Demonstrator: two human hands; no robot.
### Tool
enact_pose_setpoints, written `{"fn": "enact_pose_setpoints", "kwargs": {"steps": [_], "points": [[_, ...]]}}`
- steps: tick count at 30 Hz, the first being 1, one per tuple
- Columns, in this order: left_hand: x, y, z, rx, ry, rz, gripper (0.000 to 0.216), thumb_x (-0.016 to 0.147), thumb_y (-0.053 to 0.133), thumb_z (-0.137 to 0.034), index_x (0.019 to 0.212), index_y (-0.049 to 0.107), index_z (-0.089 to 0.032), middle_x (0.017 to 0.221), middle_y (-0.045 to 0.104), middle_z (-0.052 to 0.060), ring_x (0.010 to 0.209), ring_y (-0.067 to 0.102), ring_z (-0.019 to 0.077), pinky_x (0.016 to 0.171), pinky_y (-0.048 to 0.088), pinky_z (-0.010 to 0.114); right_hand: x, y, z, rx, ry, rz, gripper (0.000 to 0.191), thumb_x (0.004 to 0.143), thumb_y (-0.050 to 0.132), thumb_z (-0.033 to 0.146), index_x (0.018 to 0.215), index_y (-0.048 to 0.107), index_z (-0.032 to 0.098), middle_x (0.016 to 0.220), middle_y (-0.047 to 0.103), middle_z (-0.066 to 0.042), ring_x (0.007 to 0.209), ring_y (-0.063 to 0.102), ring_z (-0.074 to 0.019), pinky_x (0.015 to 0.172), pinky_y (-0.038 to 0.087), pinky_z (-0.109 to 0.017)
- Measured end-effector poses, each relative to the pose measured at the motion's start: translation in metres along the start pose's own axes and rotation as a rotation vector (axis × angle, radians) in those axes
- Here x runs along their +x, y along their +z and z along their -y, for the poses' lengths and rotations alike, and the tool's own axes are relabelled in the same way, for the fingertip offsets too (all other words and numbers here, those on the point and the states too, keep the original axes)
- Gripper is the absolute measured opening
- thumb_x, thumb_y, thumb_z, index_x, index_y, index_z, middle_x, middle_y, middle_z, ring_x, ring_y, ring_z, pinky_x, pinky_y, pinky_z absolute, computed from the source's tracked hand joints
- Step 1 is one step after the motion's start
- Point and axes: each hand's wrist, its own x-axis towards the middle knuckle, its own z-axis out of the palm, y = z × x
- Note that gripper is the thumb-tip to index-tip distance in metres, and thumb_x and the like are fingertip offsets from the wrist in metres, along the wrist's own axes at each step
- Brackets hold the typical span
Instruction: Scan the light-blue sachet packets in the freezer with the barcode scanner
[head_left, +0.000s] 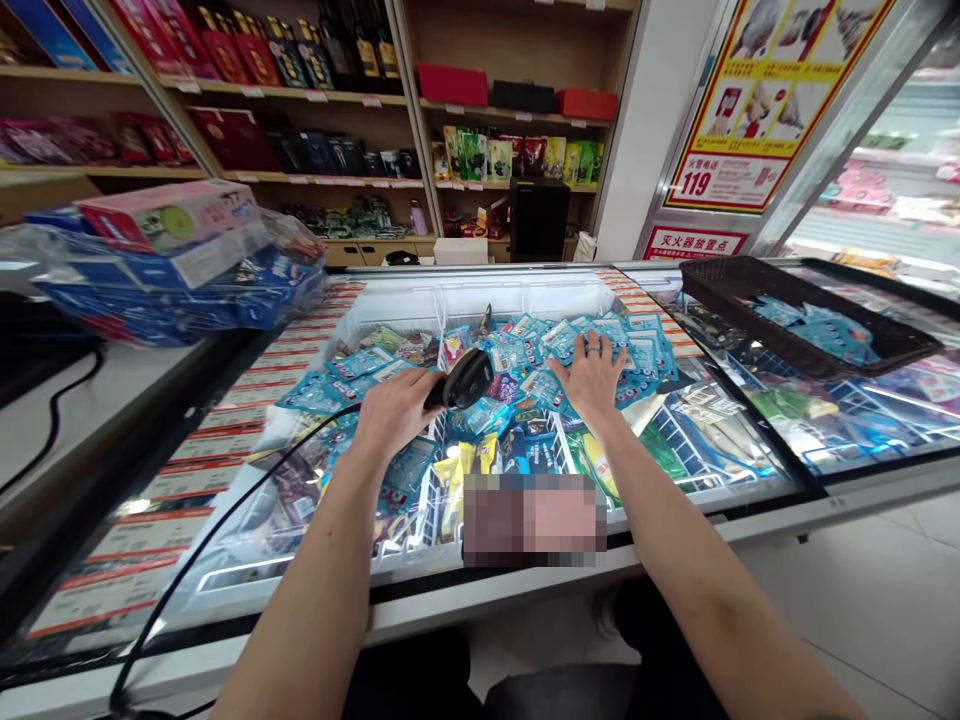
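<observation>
My left hand (pixel 394 408) is closed round the handle of a black barcode scanner (pixel 465 378), whose black cable (pixel 225 520) trails back over the freezer's edge. The scanner's head is over a heap of blue snack packets (pixel 525 350) inside an open chest freezer (pixel 450 290). My right hand (pixel 594 375) lies flat with fingers spread on the blue packets (pixel 637 360) at the right of the heap, a ring on one finger. Yellow and dark packets (pixel 480 460) lie nearer to me in wire dividers.
A black tray (pixel 720 300) holding a few blue packets sits on the freezer's glass lid at the right. Stacked boxes in plastic wrap (pixel 172 260) rest on the counter at the left. Shelves of goods (pixel 337 95) line the back wall. Price labels (pixel 225 420) run along the freezer's left rim.
</observation>
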Motion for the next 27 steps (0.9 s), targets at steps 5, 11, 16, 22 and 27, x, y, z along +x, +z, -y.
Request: {"fn": "enact_pose_setpoints", "kwargs": {"steps": [5,11,16,22,27], "points": [[-0.009,-0.005,0.006,0.013,-0.029,-0.009,0.037,0.082,0.055,-0.035,0.116,0.055,-0.021,0.103,0.066,0.008,0.102,0.059,0.027,0.075,0.045,0.034,-0.005,-0.011,0.018,0.075,-0.186,-0.011,0.048,0.092,0.042,0.049,0.125,0.056,0.018,0.14,0.046,-0.015,0.134,0.03,-0.032,0.11,0.004,-0.063],[-0.025,-0.023,0.012,0.011,-0.055,0.015,0.037,0.083,0.052,-0.036,0.117,0.056,-0.021,0.103,0.066,0.009,0.103,0.059,0.0263,0.076,0.045,0.034,-0.013,-0.009,0.029,0.145,-0.376,0.128,0.031,0.093,0.044,0.036,0.115,0.063,0.024,0.126,0.058,-0.007,0.126,0.041,-0.0241,0.114,0.013,-0.052],[-0.056,-0.03,0.02,0.043,-0.102,0.032,0.039,0.082,0.05,-0.034,0.118,0.055,-0.021,0.105,0.066,0.01,0.103,0.059,0.0266,0.078,0.046,0.034,-0.022,-0.004,0.036,0.209,-0.571,0.266,0.028,0.093,0.046,0.033,0.111,0.065,0.024,0.117,0.064,-0.006,0.117,0.049,-0.0215,0.111,0.024,-0.046],[-0.098,-0.036,0.03,0.063,-0.139,0.028,0.041,0.08,0.054,-0.034,0.119,0.054,-0.02,0.108,0.066,0.01,0.103,0.06,0.0271,0.077,0.046,0.034,-0.03,-0.008,0.064,0.234,-0.814,0.461,0.031,0.094,0.046,0.029,0.12,0.061,0.022,0.124,0.061,-0.004,0.119,0.049,-0.0202,0.103,0.037,-0.04],[-0.123,-0.043,0.029,0.059,-0.201,0.006,0.041,0.08,0.054,-0.033,0.119,0.054,-0.022,0.114,0.064,0.011,0.108,0.059,0.0267,0.074,0.047,0.033,-0.039,-0.018,0.093,0.278,-0.957,0.586,0.038,0.094,0.046,0.035,0.131,0.052,0.027,0.138,0.051,-0.003,0.121,0.05,-0.0194,0.098,0.043,-0.037]]}}
